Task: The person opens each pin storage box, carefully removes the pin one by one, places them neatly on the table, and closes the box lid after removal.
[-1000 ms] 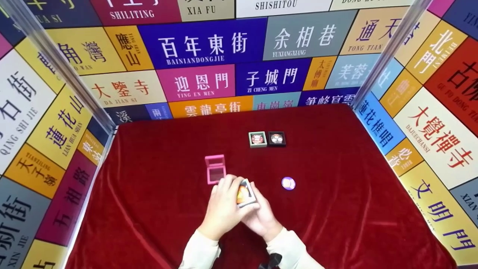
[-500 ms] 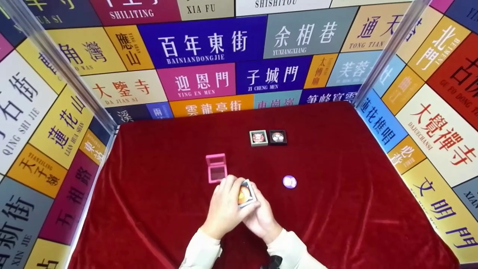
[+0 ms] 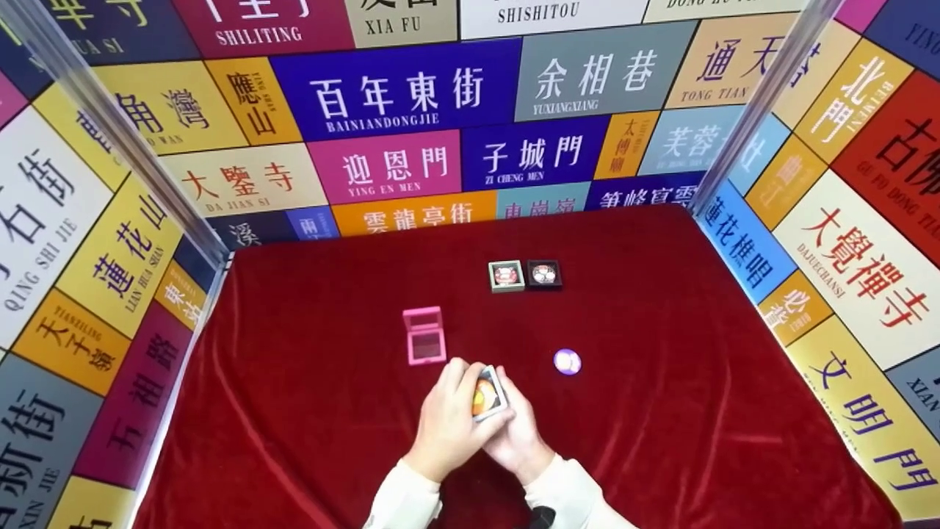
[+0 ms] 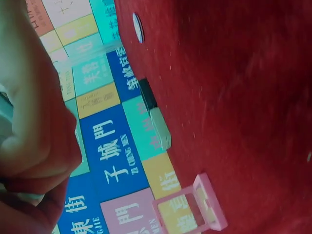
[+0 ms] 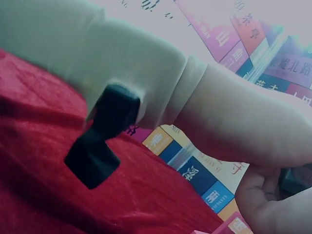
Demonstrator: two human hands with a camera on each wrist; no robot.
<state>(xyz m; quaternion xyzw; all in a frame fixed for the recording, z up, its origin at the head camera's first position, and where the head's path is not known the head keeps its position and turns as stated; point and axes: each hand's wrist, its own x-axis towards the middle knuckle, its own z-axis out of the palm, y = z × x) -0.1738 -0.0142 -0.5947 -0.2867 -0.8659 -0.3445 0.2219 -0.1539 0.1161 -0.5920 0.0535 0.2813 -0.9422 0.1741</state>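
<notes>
Above the red cloth, both hands hold a small square grey-white box (image 3: 503,383) with a round orange-yellow badge (image 3: 482,399) in it. The left hand (image 3: 446,426) wraps the box's left side, its thumb across the near edge. On the other side the right hand (image 3: 518,430) grips the box, with part of its fingers hidden behind the box and left hand. Beyond the left hand stands an open pink box (image 3: 424,330), lid raised. A round purple-and-white badge (image 3: 567,361) lies to the right of the hands. The wrist views show only part of the hands.
Farther back, a pale green box (image 3: 493,277) and a black box (image 3: 558,275) sit side by side, each with a round badge inside. Red velvet cloth (image 3: 308,382) covers the table. Panels with Chinese lettering (image 3: 396,88) wall the back and sides.
Both hands and the box they hold have come slightly nearer the person. The grip looks the same, and the pink box, loose badge and far boxes have stayed in place.
</notes>
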